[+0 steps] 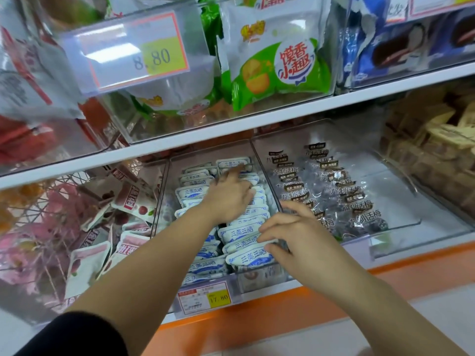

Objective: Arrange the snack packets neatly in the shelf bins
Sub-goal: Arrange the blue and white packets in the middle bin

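Two rows of blue-and-white snack packets (239,233) stand on edge, overlapping, in the middle clear bin (162,196) of the lower shelf. The left hand (228,199) lies farther back on them, fingers straight, pressing the packet tops and gripping nothing. The right hand (293,233) is at the front of the right row, bent fingertips on the nearest packets; whether it pinches one cannot be told. Pink-and-white packets (128,201) lie jumbled in the bin to the left, dark plum packets (334,191) to the right. A price tag (205,299) reads 17.80.
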`<move>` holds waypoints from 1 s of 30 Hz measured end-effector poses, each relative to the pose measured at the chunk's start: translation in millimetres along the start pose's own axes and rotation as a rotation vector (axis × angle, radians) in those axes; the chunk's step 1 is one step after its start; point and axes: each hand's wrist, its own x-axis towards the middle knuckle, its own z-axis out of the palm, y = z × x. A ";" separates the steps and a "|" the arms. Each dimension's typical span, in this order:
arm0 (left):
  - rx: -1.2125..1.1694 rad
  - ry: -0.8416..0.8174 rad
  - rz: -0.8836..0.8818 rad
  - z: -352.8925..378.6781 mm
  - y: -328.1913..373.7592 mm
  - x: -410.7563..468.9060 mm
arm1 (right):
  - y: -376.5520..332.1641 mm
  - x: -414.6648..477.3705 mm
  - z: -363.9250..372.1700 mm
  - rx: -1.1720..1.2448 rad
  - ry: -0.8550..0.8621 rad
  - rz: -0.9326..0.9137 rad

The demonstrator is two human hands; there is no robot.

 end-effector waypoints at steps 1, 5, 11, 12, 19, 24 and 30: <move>0.009 -0.056 -0.024 2.2 4.4 -0.4 | -0.3 0.1 -0.3 0.002 0.000 0.003; 0.042 -0.181 -0.066 0.8 14.1 -10.1 | -1.1 -0.3 -0.3 -0.006 -0.008 0.002; 0.074 -0.238 -0.036 -2.4 10.6 -29.5 | -3.8 -1.0 -1.3 -0.028 -0.013 0.007; 0.057 -0.200 -0.048 -4.9 8.4 -25.3 | -3.9 -0.6 -2.3 -0.028 -0.011 0.006; 0.032 -0.023 -0.176 -8.7 -3.0 29.5 | -3.8 2.8 -8.2 -0.019 -0.040 0.058; 0.103 -0.079 -0.213 -1.6 2.8 28.4 | -4.0 4.8 -8.7 -0.009 -0.049 0.076; 0.096 -0.130 -0.130 4.1 1.8 -5.8 | -4.1 3.0 -5.5 -0.009 -0.013 0.053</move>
